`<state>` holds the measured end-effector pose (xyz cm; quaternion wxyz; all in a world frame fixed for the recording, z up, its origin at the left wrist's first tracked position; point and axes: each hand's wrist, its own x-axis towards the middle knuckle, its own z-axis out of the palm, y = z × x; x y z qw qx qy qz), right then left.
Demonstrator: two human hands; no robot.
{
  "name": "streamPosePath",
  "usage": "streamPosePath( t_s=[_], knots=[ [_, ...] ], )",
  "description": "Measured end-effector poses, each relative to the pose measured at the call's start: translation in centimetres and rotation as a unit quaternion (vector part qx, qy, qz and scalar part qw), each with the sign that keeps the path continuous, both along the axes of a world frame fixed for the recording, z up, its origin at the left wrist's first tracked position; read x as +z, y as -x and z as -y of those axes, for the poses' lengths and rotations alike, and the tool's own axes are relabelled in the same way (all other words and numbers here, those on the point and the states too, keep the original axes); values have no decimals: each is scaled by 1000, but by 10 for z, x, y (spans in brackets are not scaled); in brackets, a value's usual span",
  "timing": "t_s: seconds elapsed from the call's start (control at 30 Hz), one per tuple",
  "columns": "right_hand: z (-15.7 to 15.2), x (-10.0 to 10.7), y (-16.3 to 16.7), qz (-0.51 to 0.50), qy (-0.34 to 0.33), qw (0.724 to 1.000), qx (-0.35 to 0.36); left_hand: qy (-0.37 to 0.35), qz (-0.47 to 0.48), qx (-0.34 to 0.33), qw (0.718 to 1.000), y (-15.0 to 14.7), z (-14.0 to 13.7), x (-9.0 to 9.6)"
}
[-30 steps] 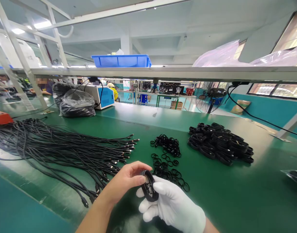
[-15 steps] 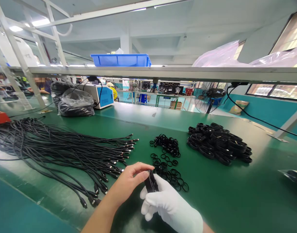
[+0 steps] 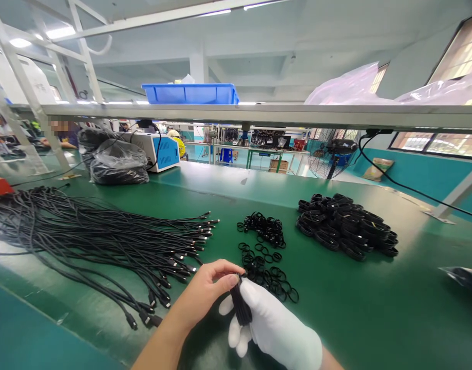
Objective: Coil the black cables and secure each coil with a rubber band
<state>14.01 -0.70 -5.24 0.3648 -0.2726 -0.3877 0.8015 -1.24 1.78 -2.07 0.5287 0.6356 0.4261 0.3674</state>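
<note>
Between my two hands is a coiled black cable [image 3: 241,307], folded into a tight bundle. My bare left hand [image 3: 211,282] pinches its upper end with thumb and fingers. My right hand [image 3: 268,321], in a white glove, grips the bundle from the right side, its lower fingers curled beneath. Just beyond my hands lie loose small black rings [image 3: 272,280], with a denser heap of rings [image 3: 263,228] behind them. Left of my hands a spread of straight black cables [image 3: 116,234] lies with metal plugs facing me and to the right.
At the right sits a pile of coiled black cables [image 3: 345,226]. A plastic-bagged bundle [image 3: 118,164] and a blue-and-white machine [image 3: 164,151] stand at the back left. An overhead shelf [image 3: 270,115] carries a blue bin [image 3: 191,94]. A clear bag [image 3: 461,277] lies at the right edge.
The cable bundle has turned in my right hand, so more of its length shows pointing downward. The right fingers have shifted around it, while my left hand keeps its pinch at the top.
</note>
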Motion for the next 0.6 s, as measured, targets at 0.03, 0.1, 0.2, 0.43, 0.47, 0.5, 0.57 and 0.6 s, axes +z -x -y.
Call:
streamPosePath(
  t_s=[0.03, 0.1, 0.2, 0.43, 0.47, 0.5, 0.57, 0.6],
  knots=[
    [1, 2, 0, 14, -9, 1000, -5, -2, -1, 3, 1000, 0, 0, -1],
    [2, 5, -1, 27, -10, 1000, -9, -5, 7, 14, 1000, 2, -1, -4],
    [2, 6, -4, -26, 2, 1000, 7, -7, 50, 58, 997, 5, -2, -9],
    [-2, 3, -8, -71, -21, 997, 4, -21, 82, 49, 995, 12, 0, -16],
    [-2, 3, -8, -84, -26, 996, 7, -23, 83, 34, 996, 12, 0, -16],
    [-1, 4, -8, -100, -25, 994, 23, -21, 86, 17, 996, 13, 1, -16],
    [-1, 5, -8, -129, 0, 987, 93, -1, 115, -26, 993, 13, 2, -16],
    [0, 6, -8, -136, 22, 981, 137, 15, 137, -50, 989, 13, 2, -16]
  ],
)
